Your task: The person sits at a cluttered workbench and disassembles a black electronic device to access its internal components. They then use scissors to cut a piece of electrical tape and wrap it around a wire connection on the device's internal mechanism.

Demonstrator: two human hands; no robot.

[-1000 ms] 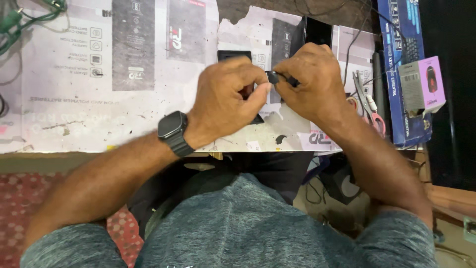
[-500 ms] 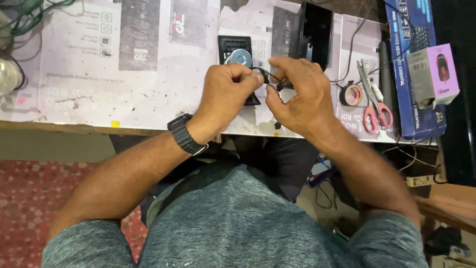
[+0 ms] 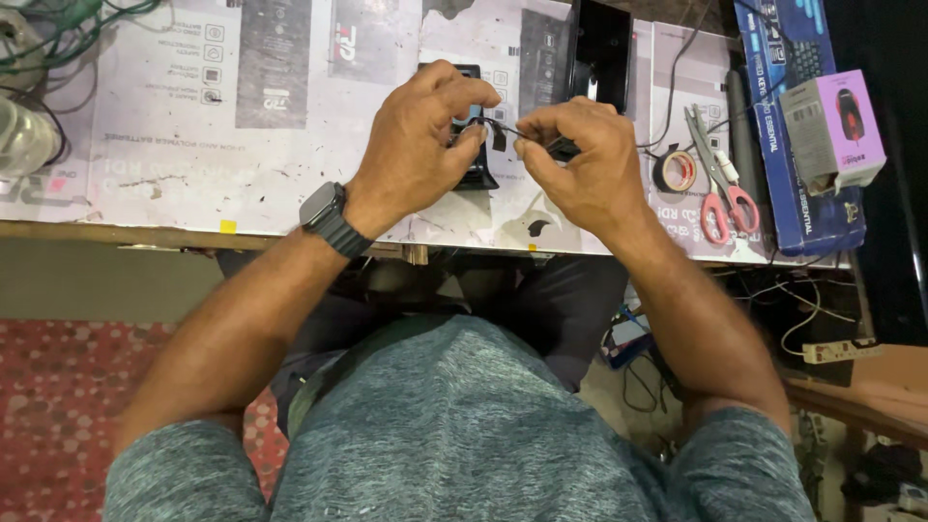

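My left hand (image 3: 420, 135) and my right hand (image 3: 580, 159) are raised together over the middle of the workbench. Between their fingertips runs a thin black cable (image 3: 503, 127), pinched by both. The right hand also closes on a small black plug-like end (image 3: 564, 150) of that cable. Under the hands lies a small dark device (image 3: 474, 169) on the paper-covered bench top (image 3: 193, 164), partly hidden by my left hand. A dark watch sits on my left wrist.
A black box (image 3: 599, 48) stands behind the hands. To the right lie a roll of tape (image 3: 674, 172), pink-handled scissors (image 3: 720, 193), a blue keyboard box (image 3: 788, 126) and a pink mouse box (image 3: 836, 126). Green wires (image 3: 58, 24) tangle at far left.
My hands have drawn slightly apart, so the thin cable now shows stretched between them. The view has shifted, with the bench sitting a little higher in frame.
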